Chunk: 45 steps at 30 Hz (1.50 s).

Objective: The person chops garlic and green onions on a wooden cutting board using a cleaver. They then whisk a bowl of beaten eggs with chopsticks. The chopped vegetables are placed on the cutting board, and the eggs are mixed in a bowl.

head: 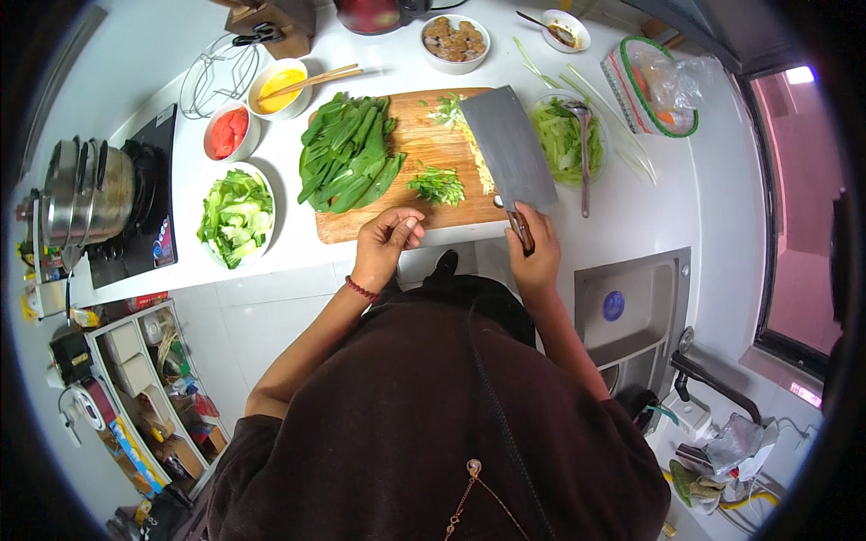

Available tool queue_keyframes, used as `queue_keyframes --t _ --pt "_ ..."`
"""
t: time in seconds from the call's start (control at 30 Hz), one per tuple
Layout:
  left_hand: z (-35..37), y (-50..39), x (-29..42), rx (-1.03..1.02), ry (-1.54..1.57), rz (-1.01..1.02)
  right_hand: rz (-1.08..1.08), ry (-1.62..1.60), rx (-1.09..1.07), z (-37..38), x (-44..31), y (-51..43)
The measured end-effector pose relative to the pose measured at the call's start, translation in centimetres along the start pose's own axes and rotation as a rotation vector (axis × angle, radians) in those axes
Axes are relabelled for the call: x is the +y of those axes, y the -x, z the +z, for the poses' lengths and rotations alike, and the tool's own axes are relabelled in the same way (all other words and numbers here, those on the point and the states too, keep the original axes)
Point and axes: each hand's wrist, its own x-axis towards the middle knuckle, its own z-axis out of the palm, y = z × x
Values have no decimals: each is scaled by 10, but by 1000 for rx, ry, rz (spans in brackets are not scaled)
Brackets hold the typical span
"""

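Note:
My right hand (536,251) grips the wooden handle of a cleaver (511,149), whose broad blade lies over the right side of a wooden cutting board (423,138). My left hand (389,240) is at the board's near edge, thumb against the curled fingers; whether something small is pinched there cannot be told. Chopped green pieces (436,186) lie beyond it. Long leafy greens (347,154) cover the board's left part. Chopped pale and green bits (448,111) and finely cut yellowish pieces (482,166) run along the blade's left edge.
Left stand bowls of cut greens (237,216), red food (230,132) and beaten egg (281,88) with chopsticks. Behind is a bowl of meat (454,42). Right are sliced greens (568,138) with a spoon (584,162), a basket (649,88) and a sink (629,304). A steel pot (88,193) stands far left.

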Motion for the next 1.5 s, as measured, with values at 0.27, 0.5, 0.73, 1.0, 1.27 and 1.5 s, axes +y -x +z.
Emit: queue_keyframes --t 0.27,0.5,0.73,1.0,1.27,1.5 --pt "-34 15 -2 42 -30 -19 66 -36 -150 42 -14 -1" --pt "-50 20 -7 57 2 -3 88 -131 -132 96 -47 -21" --pt "-62 32 -14 72 -3 -69 179 -295 -141 139 -52 -32" --pt "-74 37 -12 85 -53 34 115 -192 -62 118 -58 -29" --pt "-74 31 -13 19 -105 -19 112 4 65 56 -29 -3" --pt "-54 14 -10 -120 -92 -16 143 183 221 26 10 -11"
